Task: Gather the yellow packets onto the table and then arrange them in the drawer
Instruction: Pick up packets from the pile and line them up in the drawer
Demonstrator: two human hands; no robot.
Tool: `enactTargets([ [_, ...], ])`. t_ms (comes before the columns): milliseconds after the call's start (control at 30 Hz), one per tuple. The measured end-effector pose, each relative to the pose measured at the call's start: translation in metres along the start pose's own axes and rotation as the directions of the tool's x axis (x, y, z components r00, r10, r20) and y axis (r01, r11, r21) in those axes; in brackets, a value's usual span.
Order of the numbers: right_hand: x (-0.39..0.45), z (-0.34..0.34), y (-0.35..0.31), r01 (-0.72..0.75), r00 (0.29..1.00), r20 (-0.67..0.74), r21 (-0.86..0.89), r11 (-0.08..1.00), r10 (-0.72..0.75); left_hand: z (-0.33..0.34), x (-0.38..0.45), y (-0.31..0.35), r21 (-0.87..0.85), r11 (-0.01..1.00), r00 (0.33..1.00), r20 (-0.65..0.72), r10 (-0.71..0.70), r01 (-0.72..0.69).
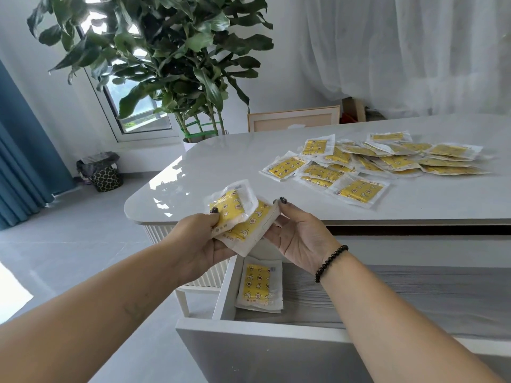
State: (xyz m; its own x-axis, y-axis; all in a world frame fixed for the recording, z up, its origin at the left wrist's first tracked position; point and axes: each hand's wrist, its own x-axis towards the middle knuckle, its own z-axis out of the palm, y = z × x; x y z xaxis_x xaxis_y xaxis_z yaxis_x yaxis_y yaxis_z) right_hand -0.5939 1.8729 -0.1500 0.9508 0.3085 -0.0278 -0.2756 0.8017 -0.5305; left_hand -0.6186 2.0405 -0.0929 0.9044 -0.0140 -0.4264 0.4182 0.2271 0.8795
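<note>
Green plant (166,59) behind white table (249,161)

I see a pale grey floor (69,244) and white walls. A tall leafy plant (166,56) stands by the window (132,106), daylight coming through. Blue curtains (25,161) hang on the left (sheer white ones (414,51) at the right), and a patterned bin (106,178) sits below.
</note>
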Motion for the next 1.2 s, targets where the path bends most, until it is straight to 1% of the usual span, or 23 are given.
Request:
enactTargets([
  [67,-0.001,0.000,-0.001,-0.031,1.000,-0.001,0.011,0.999,0.031,-0.002,0.000,-0.001,0.075,0.997,1.000,0.016,0.018,-0.020],
  [167,0.002,-0.002,0.000,-0.054,0.998,-0.024,-0.065,0.996,0.053,-0.004,-0.001,-0.003,0.206,0.976,0.997,0.053,0.057,-0.066],
  [300,0.006,-0.005,-0.001,-0.044,0.999,-0.028,-0.107,0.993,0.041,-0.004,-0.001,-0.004,0.262,0.961,0.993,0.091,0.071,-0.093],
  [400,0.005,-0.006,0.000,-0.042,0.999,0.023,-0.208,0.977,0.048,-0.006,0.001,-0.004,0.328,0.935,0.989,0.105,0.107,-0.136],
  [433,0.005,-0.005,0.001,-0.032,0.999,0.007,-0.236,0.971,0.035,-0.007,0.002,-0.005,0.360,0.920,0.985,0.120,0.120,-0.156],
  [500,0.007,-0.005,0.002,0.001,0.993,-0.108,-0.332,0.943,-0.039,-0.007,0.001,-0.006,0.464,0.861,0.976,0.157,0.152,-0.209],
  [567,0.010,-0.007,0.003,0.038,0.963,-0.224,-0.431,0.902,-0.148,-0.006,0.000,-0.007,0.544,0.799,0.966,0.166,0.198,-0.257],
  [600,0.010,-0.008,0.003,0.053,0.953,-0.245,-0.447,0.893,-0.179,-0.005,0.000,-0.007,0.564,0.778,0.962,0.153,0.228,-0.275],
  [667,0.010,-0.010,0.002,0.063,0.961,-0.220,-0.418,0.906,-0.169,-0.004,0.000,-0.005,0.591,0.744,0.945,0.115,0.305,-0.312],
  [767,0.007,-0.009,-0.002,0.037,0.988,-0.130,-0.346,0.938,-0.087,-0.006,0.003,-0.003,0.608,0.708,0.907,0.052,0.418,-0.361],
  [867,0.004,-0.008,-0.003,0.025,1.000,-0.006,-0.358,0.934,-0.029,-0.009,0.005,-0.001,0.580,0.718,0.871,-0.030,0.490,-0.384],
  [933,0.003,-0.008,-0.003,0.022,0.998,0.063,-0.400,0.916,0.004,-0.011,0.004,0.002,0.551,0.750,0.872,-0.077,0.483,-0.367],
  [1000,0.002,-0.007,0.000,0.016,0.995,0.091,-0.486,0.874,0.033,-0.013,0.003,0.003,0.586,0.736,0.876,-0.087,0.474,-0.340],
  [1067,0.001,-0.005,0.003,0.024,0.996,0.083,-0.599,0.800,0.032,-0.013,0.003,0.003,0.649,0.681,0.870,-0.057,0.489,-0.340],
  [1133,0.000,-0.003,0.006,0.031,0.999,0.045,-0.719,0.694,0.002,-0.012,0.003,0.000,0.695,0.620,0.858,-0.011,0.514,-0.363],
  [1200,0.000,-0.004,0.007,0.050,0.999,0.039,-0.817,0.574,-0.031,-0.010,0.004,-0.003,0.748,0.543,0.839,0.033,0.543,-0.381],
])
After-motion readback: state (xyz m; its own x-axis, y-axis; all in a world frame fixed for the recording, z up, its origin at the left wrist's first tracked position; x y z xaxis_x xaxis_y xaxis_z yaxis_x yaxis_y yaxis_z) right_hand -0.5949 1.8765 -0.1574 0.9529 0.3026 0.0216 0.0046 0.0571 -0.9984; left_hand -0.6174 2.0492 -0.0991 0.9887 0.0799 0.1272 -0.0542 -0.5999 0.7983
